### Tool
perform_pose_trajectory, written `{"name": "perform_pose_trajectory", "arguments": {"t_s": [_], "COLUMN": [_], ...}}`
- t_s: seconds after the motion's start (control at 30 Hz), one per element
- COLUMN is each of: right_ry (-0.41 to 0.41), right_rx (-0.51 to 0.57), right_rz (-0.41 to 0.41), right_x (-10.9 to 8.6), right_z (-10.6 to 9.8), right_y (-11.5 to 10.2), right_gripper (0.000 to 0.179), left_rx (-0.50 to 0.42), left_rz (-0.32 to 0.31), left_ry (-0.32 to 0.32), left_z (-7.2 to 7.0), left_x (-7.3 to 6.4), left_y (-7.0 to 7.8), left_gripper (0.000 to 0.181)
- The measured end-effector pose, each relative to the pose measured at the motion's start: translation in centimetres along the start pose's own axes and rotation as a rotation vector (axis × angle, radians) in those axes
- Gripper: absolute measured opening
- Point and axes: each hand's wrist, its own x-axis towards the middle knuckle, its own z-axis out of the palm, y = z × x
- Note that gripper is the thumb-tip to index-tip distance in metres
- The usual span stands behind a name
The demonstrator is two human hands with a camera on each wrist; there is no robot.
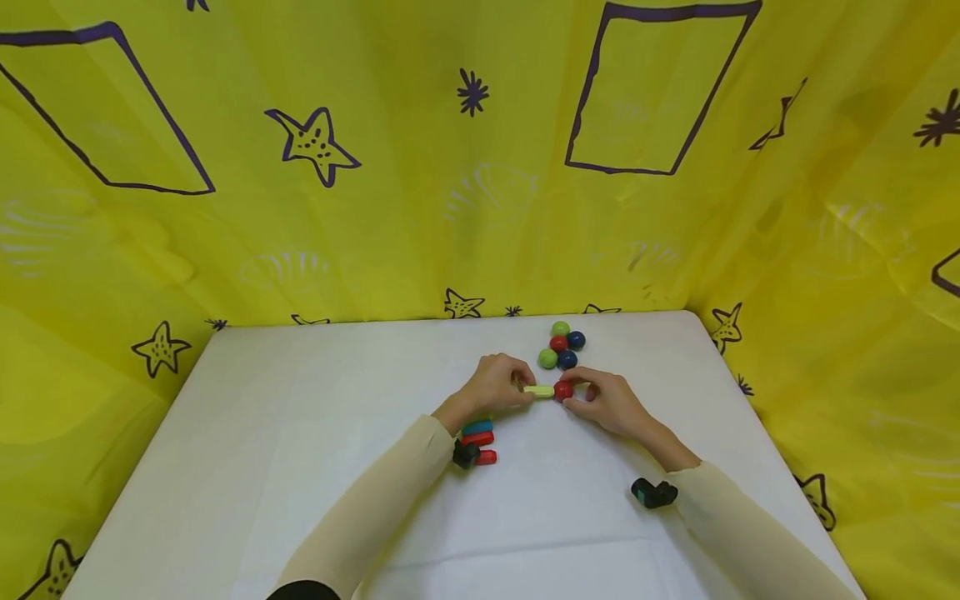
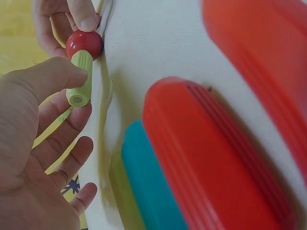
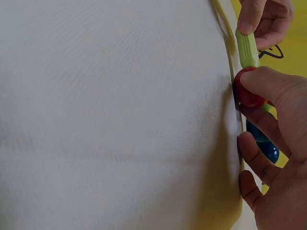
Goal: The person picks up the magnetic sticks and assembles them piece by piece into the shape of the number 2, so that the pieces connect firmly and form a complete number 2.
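Two bare hands meet over a white-covered table [image 1: 300, 433], each holding one piece. The left hand [image 1: 497, 383] pinches a light-green, ridged plastic-looking stick [image 1: 539, 391] between thumb and fingers, its smaller fingers loosely bent and free. The right hand [image 1: 611, 404] grips a glossy red ball [image 1: 563, 391] with thumb and fingertips, closed just to the ball's width. Stick and ball touch end to end between the hands; a round grey disc [image 2: 78, 100] shows at the stick's other end.

Just beyond the hands, five glossy balls sit clustered: two light-green balls [image 1: 547, 358], two dark-blue balls [image 1: 567, 360] and a second red ball [image 1: 558, 342]. Near the left wrist, a blue ridged stick [image 1: 477, 427] lies between a yellow-green stick [image 2: 122, 196] and a red ridged stick [image 1: 477, 438]; another red stick [image 1: 487, 457] lies apart. A yellow curtain [image 1: 397, 208] printed with dark stars rises behind.
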Motion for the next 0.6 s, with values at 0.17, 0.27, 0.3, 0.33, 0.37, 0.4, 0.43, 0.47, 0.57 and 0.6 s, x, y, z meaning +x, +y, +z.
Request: {"name": "perform_pose_trajectory", "arguments": {"t_s": [0.17,0.27,0.3,0.33,0.37,0.4,0.43,0.47,0.57,0.6], "right_ry": [-0.007,-0.008,-0.008,-0.008,-0.009,-0.009,-0.01,-0.011,-0.013,-0.014], "right_rx": [0.01,0.009,0.01,0.012,0.014,0.016,0.016,0.016,0.012,0.009], "right_rz": [-0.005,-0.006,-0.004,-0.004,-0.003,-0.002,-0.001,0.0,0.003,0.005], "right_x": [-0.04,-0.08,-0.09,-0.1,-0.1,-0.11,-0.1,-0.1,-0.13,-0.15], "right_z": [-0.11,-0.14,-0.15,-0.16,-0.17,-0.18,-0.21,-0.23,-0.34,-0.38], "right_y": [-0.09,-0.09,-0.08,-0.08,-0.07,-0.07,-0.09,-0.12,-0.19,-0.2], "right_gripper": [0.035,0.036,0.036,0.036,0.036,0.036,0.036,0.036,0.036,0.036], "left_rx": [-0.011,-0.013,-0.013,-0.013,-0.01,-0.008,-0.006,-0.002,0.005,0.008], "left_rz": [-0.019,-0.022,-0.022,-0.021,-0.021,-0.022,-0.02,-0.019,-0.018,-0.016], "left_ry": [-0.009,-0.009,-0.009,-0.009,-0.008,-0.009,-0.008,-0.008,-0.008,-0.008], "left_z": [0.09,0.15,0.17,0.2,0.2,0.22,0.19,0.18,0.1,0.07], "left_x": [0.0,-0.04,-0.04,-0.03,-0.04,-0.04,-0.04,-0.04,-0.03,-0.02], "left_y": [0.04,0.04,0.03,0.02,0.03,0.04,0.06,0.08,0.15,0.19], "left_gripper": [0.01,0.01,0.01,0.01,0.01,0.009,0.009,0.01,0.011,0.013]}}
